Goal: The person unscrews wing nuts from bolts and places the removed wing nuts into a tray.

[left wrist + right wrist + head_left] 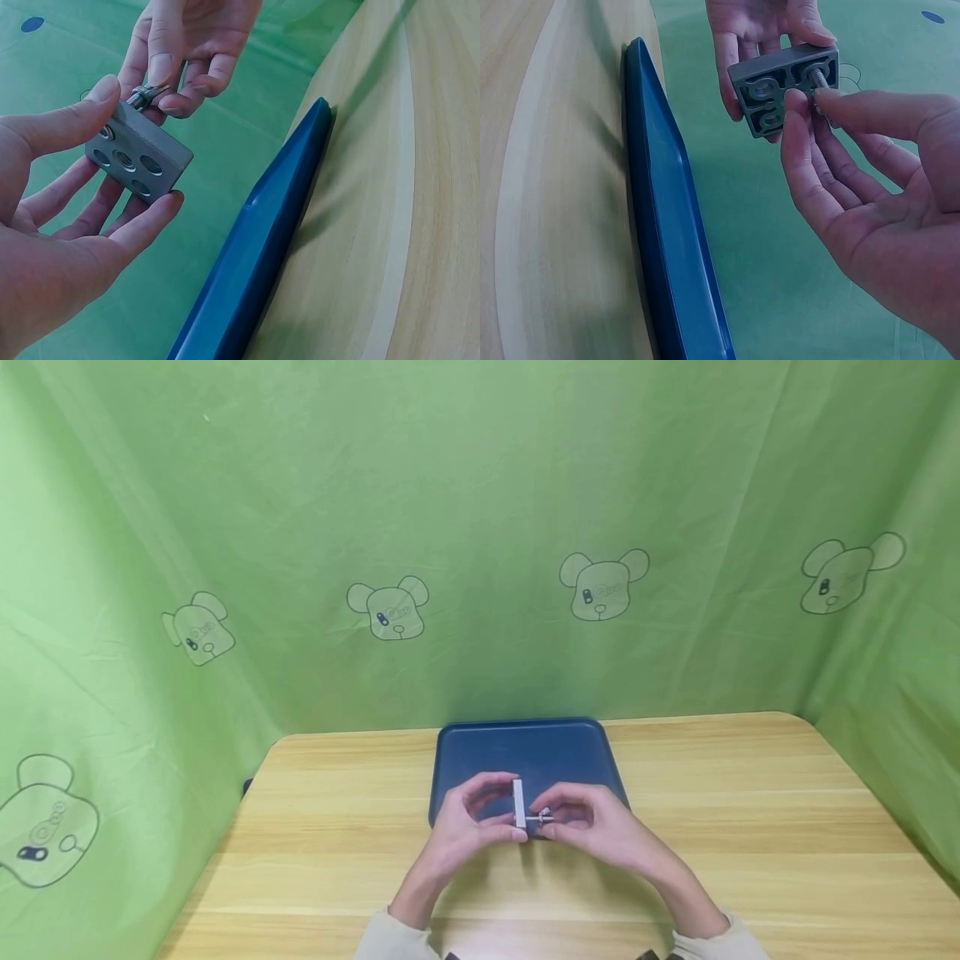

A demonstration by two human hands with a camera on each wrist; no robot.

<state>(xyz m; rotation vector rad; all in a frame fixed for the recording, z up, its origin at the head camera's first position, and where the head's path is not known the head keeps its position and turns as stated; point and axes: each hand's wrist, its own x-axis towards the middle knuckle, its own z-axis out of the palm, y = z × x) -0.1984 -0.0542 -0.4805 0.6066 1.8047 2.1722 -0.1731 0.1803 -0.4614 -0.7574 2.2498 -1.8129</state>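
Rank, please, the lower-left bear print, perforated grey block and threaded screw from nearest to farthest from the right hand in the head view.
1. Threaded screw: pinched by the right hand.
2. Perforated grey block: left, held by the left hand.
3. Lower-left bear print: far left, on the green curtain.

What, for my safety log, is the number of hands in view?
2: the left hand holds the gray block; beside it, the right hand pinches the screw.
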